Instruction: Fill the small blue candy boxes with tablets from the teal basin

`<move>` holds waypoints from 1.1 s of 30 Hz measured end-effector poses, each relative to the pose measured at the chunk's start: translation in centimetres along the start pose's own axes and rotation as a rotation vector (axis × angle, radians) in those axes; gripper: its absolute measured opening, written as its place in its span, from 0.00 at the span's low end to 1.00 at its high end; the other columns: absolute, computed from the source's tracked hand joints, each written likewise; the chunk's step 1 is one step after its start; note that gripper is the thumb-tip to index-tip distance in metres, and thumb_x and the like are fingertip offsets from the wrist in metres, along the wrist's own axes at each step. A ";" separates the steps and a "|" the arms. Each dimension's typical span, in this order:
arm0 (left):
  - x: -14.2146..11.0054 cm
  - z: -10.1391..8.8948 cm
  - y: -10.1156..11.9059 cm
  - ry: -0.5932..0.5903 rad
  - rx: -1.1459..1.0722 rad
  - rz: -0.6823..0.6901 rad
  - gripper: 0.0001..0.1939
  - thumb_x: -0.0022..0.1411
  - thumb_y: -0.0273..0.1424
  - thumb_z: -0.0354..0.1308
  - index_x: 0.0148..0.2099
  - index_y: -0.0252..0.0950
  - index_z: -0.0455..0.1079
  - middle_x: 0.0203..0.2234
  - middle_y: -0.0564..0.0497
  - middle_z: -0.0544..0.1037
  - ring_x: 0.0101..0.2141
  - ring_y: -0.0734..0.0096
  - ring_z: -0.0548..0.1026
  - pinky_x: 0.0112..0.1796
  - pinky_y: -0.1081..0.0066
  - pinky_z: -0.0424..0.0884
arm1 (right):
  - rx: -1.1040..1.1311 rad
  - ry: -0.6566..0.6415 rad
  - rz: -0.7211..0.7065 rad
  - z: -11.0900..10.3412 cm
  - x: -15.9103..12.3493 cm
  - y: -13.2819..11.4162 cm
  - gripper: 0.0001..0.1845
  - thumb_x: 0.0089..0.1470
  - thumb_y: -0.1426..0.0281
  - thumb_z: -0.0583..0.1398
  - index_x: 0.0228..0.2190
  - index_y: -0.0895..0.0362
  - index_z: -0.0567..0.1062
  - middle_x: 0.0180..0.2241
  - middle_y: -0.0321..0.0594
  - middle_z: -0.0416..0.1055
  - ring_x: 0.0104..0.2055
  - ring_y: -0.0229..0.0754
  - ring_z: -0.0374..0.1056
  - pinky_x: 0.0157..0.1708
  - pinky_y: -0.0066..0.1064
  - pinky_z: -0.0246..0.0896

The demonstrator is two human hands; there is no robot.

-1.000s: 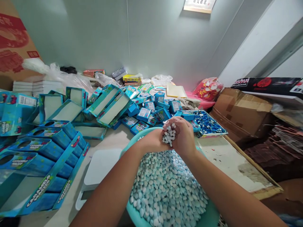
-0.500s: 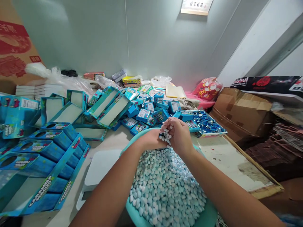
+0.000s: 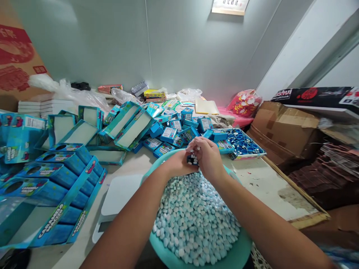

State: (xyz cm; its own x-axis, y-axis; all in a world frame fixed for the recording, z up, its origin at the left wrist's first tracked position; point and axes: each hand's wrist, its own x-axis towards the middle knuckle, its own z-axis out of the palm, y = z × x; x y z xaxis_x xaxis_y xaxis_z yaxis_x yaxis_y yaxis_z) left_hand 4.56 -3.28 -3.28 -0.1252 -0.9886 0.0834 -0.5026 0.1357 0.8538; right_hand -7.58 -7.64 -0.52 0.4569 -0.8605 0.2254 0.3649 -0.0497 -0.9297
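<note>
A turquoise basin (image 3: pixel 164 249) full of small pale-blue and white candies (image 3: pixel 196 220) stands before me. Over its far part, my left hand (image 3: pixel 179 163) is closed around a small dark-blue container (image 3: pixel 192 158), mostly hidden by my hands. White candies show in its opening. My right hand (image 3: pixel 209 155) is cupped against the container from the right, fingers curled, with a few white candies between them. Just behind my hands lies a pile of small blue boxes (image 3: pixel 168 135).
Left are blue display cartons (image 3: pixel 60 216), some holding boxes with round holes, and a white scale (image 3: pixel 120 194). At right, a tray (image 3: pixel 245 144) holds dark-blue round pieces. Beyond the table's wooden edge (image 3: pixel 297 183) stand brown cardboard boxes (image 3: pixel 283 129).
My right hand has tipped closer over the container, and fewer candies show between my hands. The camera view has shifted slightly.
</note>
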 end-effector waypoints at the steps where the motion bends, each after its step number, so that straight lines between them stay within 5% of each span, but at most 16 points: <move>1: -0.1 0.0 0.0 0.012 0.012 -0.007 0.19 0.53 0.34 0.66 0.48 0.33 0.75 0.41 0.47 0.80 0.43 0.54 0.76 0.45 0.62 0.74 | -0.041 -0.031 -0.024 0.1 -0.2 0.0 0.14 0.57 0.61 0.63 0.24 0.55 0.77 0.25 0.37 0.72 0.31 0.41 0.67 0.36 0.30 0.63; 8: -0.5 -1.3 0.6 -0.054 -0.041 -0.065 0.24 0.53 0.38 0.68 0.51 0.34 0.76 0.42 0.45 0.81 0.45 0.50 0.78 0.46 0.59 0.74 | -0.239 -0.148 -0.194 -0.6 -1.0 -0.3 0.19 0.68 0.60 0.54 0.31 0.53 0.79 0.36 0.40 0.76 0.44 0.46 0.71 0.48 0.37 0.65; 13: -0.5 -2.2 0.2 -0.105 -0.220 -0.054 0.36 0.53 0.35 0.69 0.64 0.36 0.68 0.59 0.43 0.74 0.57 0.53 0.74 0.56 0.61 0.71 | -0.517 -0.210 -0.348 -2.3 -0.5 -1.1 0.23 0.72 0.60 0.48 0.36 0.54 0.79 0.46 0.44 0.75 0.53 0.47 0.70 0.54 0.38 0.62; 19: -0.6 -3.0 -0.1 -0.067 -0.345 -0.120 0.33 0.54 0.30 0.61 0.64 0.33 0.68 0.60 0.40 0.74 0.61 0.54 0.71 0.59 0.60 0.69 | -0.888 -0.113 -0.288 -5.4 1.3 -1.4 0.12 0.63 0.67 0.55 0.34 0.56 0.77 0.36 0.43 0.74 0.38 0.46 0.70 0.38 0.37 0.63; 22: -0.6 -2.9 -0.2 -0.055 -0.335 -0.150 0.30 0.55 0.30 0.62 0.62 0.34 0.71 0.58 0.41 0.75 0.60 0.54 0.72 0.58 0.59 0.69 | -0.982 -0.259 -0.176 -6.1 1.0 -1.9 0.09 0.59 0.71 0.56 0.34 0.55 0.78 0.33 0.40 0.73 0.33 0.44 0.68 0.32 0.34 0.59; 25: -0.5 -2.4 -0.4 -0.046 -0.316 -0.139 0.27 0.57 0.30 0.62 0.60 0.36 0.73 0.56 0.44 0.77 0.58 0.56 0.74 0.58 0.59 0.70 | -1.083 -0.362 -0.123 -5.6 0.2 -2.3 0.10 0.59 0.74 0.56 0.32 0.56 0.78 0.34 0.41 0.73 0.34 0.43 0.68 0.32 0.33 0.58; 33: -0.8 -3.1 0.6 -0.063 -0.366 -0.088 0.23 0.57 0.32 0.62 0.55 0.34 0.76 0.50 0.43 0.81 0.51 0.58 0.78 0.51 0.65 0.74 | -1.137 -0.324 -0.171 -3.7 -0.9 -1.6 0.12 0.61 0.77 0.57 0.30 0.54 0.78 0.31 0.40 0.75 0.32 0.42 0.68 0.30 0.32 0.54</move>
State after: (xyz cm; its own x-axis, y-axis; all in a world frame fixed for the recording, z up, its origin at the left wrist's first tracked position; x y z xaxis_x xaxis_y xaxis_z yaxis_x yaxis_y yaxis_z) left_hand 6.99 -2.63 -1.25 -0.1538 -0.9879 -0.0202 -0.1764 0.0073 0.9843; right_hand -11.59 -8.61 -0.27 0.7151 -0.6393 0.2827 -0.4116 -0.7120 -0.5689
